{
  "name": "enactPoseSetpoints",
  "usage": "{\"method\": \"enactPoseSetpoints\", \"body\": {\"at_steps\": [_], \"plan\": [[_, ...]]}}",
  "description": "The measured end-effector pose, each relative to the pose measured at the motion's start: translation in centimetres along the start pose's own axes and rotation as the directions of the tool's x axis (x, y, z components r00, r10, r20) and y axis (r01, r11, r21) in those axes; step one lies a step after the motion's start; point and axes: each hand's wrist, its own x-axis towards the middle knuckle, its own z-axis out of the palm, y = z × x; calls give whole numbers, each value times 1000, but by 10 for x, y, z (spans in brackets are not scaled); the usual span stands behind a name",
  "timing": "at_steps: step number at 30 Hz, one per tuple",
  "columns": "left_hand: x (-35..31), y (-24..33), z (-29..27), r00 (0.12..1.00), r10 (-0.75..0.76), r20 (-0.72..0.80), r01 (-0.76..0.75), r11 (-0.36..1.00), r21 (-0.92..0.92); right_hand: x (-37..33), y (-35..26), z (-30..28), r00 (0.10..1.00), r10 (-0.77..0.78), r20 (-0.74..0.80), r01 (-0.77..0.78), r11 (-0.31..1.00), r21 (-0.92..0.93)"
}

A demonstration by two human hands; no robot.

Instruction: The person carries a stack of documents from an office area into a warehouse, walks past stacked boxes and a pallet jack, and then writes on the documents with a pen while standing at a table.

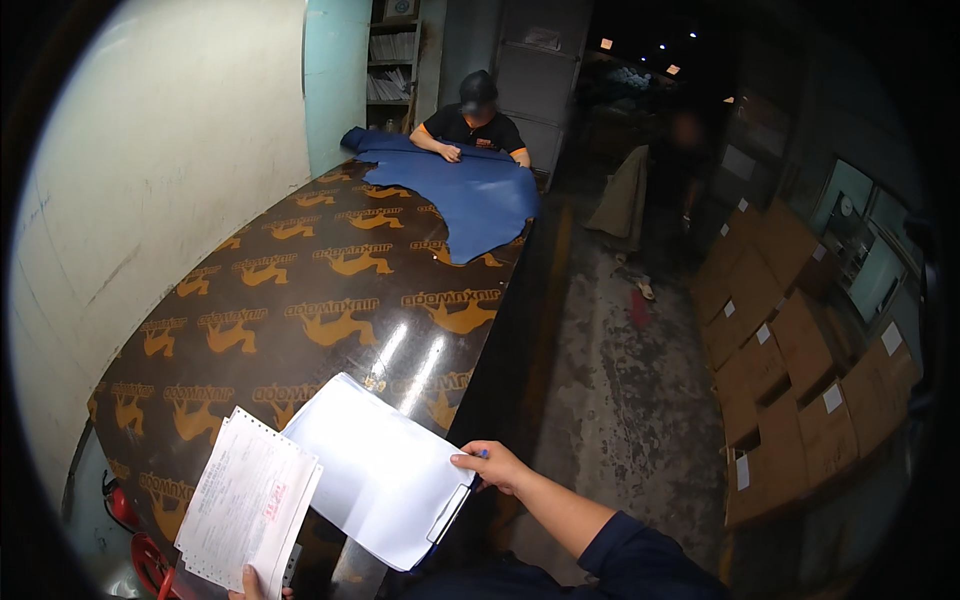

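Note:
My right hand (492, 466) grips the right edge of a clipboard (446, 512), thumb on top and fingers beneath. Blank-looking white sheets (370, 465) cover the board, and the blue tip of what looks like a pen (484, 453) shows at the thumb. At the lower edge, my left hand (255, 584) pinches a sheaf of printed forms (245, 505) with punched edges and a red stamp. The forms' right edge overlaps the clipboard's left side. Both are held over the near end of a long, dark patterned table (330, 270).
A co-worker (478, 125) leans over a blue leather hide (460, 195) at the table's far end. Another person (680, 170) stands dimly in the aisle by a draped brownish sheet (622, 200). Cardboard boxes (790, 360) are stacked at right. A fire extinguisher (120, 502) stands lower left.

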Motion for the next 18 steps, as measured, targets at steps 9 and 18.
{"method": "enactPoseSetpoints", "body": {"at_steps": [9,18], "plan": [[-13,32,16,950,-312,1,276,840,-467,4,-8,-10,980,47,191,-67,993,99],[-24,35,30,953,-297,59,281,796,-535,23,16,9,979,-157,133,132,975,179]]}}
